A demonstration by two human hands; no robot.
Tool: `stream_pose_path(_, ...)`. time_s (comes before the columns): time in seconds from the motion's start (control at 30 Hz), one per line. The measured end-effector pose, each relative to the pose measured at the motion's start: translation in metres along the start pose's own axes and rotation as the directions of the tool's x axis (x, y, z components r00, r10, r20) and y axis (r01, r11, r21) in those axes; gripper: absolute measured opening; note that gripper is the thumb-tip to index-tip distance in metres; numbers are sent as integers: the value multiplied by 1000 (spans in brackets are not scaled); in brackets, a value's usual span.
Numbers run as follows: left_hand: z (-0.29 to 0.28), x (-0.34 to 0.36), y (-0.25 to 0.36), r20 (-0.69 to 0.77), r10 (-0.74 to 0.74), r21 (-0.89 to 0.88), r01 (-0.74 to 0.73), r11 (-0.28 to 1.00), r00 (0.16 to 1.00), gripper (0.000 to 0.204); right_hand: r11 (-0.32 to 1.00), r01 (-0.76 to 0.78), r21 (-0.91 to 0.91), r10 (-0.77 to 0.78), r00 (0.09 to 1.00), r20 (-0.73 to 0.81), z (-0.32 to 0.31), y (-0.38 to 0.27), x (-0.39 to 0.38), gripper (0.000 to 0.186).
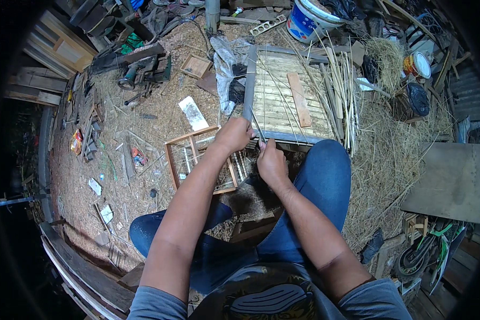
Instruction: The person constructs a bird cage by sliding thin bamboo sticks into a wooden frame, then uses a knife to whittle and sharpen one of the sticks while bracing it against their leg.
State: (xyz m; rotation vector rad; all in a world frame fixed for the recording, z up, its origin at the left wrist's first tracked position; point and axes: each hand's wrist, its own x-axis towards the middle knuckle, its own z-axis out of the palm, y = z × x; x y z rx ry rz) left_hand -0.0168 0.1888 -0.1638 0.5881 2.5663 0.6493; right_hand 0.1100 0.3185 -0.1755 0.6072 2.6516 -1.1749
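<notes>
My right hand is closed round a knife, its narrow blade pointing up and away to the left. Close beside it, my left hand is a fist at the near left corner of a slatted wooden panel; what it grips is hidden by the fingers. Several thin pale strips show below the left hand. A small wooden frame with crossbars lies under my left forearm. Long split bamboo strips lie along the panel's right side, and a short flat board rests on it.
A blue and white bucket stands beyond the panel. Far left is a green bench tool near a shallow wooden box. Straw and a wide board are on the right, above a small bicycle. Shavings cover the ground.
</notes>
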Motion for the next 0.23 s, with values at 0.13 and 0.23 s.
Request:
stream_pose_path(0.13, 1, 2, -1, 5, 1, 26, -1, 1000, 1000, 20, 999, -12, -31, 12, 1000, 4, -1, -4, 0, 36)
stream_pose_path(0.23, 3, 3, 0, -8, -5, 41, 5, 999, 1000, 20, 995, -63, -75, 66, 997, 36, -1, -8, 0, 36)
